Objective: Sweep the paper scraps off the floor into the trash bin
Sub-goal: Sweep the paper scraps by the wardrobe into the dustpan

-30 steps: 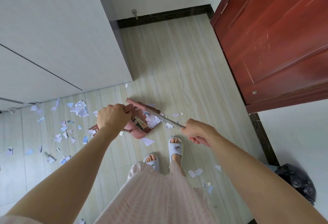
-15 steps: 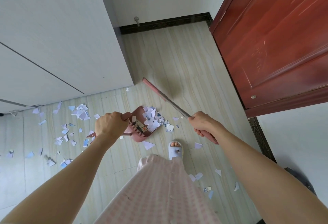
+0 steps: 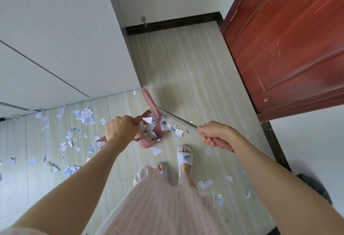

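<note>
A pink dustpan (image 3: 149, 140) rests on the tiled floor ahead of my feet, with several paper scraps inside. My left hand (image 3: 120, 129) grips its pink handle. My right hand (image 3: 214, 134) grips the pink grip of a broom whose metal shaft (image 3: 175, 118) runs up-left to the pink broom head (image 3: 150, 102), which lies at the pan's far edge. White and blue paper scraps (image 3: 83, 116) are strewn over the floor to the left, and more scraps (image 3: 205, 183) lie near my right foot. A black trash bag (image 3: 314, 188) shows at the right edge.
A white cabinet (image 3: 61, 39) fills the upper left. A red wooden door (image 3: 290, 35) stands at the upper right, and a white wall (image 3: 312, 141) below it. My feet in pale blue slippers (image 3: 184, 157) stand just behind the dustpan.
The broom head swung from over the dustpan out toward the far floor, then came back closer to the pan's edge. More scraps now lie in the pan.
</note>
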A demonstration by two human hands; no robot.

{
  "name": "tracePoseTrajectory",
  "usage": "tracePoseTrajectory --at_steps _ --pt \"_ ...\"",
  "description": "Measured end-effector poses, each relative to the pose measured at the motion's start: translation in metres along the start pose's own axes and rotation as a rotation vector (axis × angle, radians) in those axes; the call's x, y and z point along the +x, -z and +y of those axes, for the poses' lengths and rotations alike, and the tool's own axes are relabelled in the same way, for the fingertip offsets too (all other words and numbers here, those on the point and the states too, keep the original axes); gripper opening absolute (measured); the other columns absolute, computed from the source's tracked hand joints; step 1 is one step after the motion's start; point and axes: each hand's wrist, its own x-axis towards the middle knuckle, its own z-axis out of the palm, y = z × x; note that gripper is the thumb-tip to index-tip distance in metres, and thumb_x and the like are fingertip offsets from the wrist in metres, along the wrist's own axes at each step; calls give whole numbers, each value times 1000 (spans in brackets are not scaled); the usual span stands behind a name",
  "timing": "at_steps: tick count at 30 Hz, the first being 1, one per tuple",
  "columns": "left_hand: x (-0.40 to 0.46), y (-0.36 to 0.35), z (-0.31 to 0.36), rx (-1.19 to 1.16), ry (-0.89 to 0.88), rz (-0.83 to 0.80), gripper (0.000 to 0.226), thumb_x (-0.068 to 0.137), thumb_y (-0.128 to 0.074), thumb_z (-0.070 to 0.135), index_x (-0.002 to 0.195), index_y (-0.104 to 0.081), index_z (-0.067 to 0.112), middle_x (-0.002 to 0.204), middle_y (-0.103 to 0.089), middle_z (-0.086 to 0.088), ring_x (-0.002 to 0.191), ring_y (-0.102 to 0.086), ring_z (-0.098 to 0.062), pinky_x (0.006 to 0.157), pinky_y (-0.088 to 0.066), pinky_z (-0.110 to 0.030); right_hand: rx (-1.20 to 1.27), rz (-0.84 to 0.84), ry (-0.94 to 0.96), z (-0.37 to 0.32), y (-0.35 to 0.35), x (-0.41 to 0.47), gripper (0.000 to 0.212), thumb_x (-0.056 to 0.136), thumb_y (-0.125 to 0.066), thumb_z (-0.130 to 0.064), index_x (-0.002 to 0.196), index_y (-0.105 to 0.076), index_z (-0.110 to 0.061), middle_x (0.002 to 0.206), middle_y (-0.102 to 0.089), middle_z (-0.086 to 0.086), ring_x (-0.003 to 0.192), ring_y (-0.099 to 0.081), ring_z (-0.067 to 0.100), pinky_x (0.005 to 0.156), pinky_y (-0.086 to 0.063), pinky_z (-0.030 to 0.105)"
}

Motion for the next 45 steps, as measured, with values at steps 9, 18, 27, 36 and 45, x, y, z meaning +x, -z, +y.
tracePoseTrajectory --at_steps 9,18,27,36,45 --pt "-18 -8 -14 29 19 -5 43 93 -40 36 56 -45 15 54 -43 -3 60 -49 -30 56 -35 -28 -322 210 127 -7 -24 16 39 97 -39 -33 76 -54 -4 57 -54 10 58 -54 25 65 -44 27" --pt "-20 -10 -9 -14 48 -5 41 94 -39 37 65 -56 12 56 -43 -3 64 -51 -31 59 -37 -29 -152 -58 -4 3 -16 7 41 101 -40 -32 65 -41 -11 58 -38 3 29 -37 7 34 -31 13" --pt "-26 -15 -5 -17 49 5 45 95 -38 39 70 -62 10 57 -47 -3 63 -52 -30 57 -37 -28 -172 41 128 -6 -6 -4 32 99 -43 -29 80 -51 -5 58 -45 4 35 -40 9 37 -35 12" --pt "-37 -23 -12 48 115 34 45 97 -34 39 75 -61 10 59 -46 -2 63 -49 -30 60 -36 -29 -572 249 226 18 -63 30 20 100 -35 -22 92 -46 -8 60 -41 3 59 -50 22 45 -32 22" --pt "-33 -30 -11 11 142 25 51 96 -33 46 84 -66 8 65 -56 -6 65 -51 -30 63 -42 -30 -58 -100 52 12 -10 -2 41 101 -39 -32 63 -36 -16 59 -34 0 22 -31 1 29 -25 9"
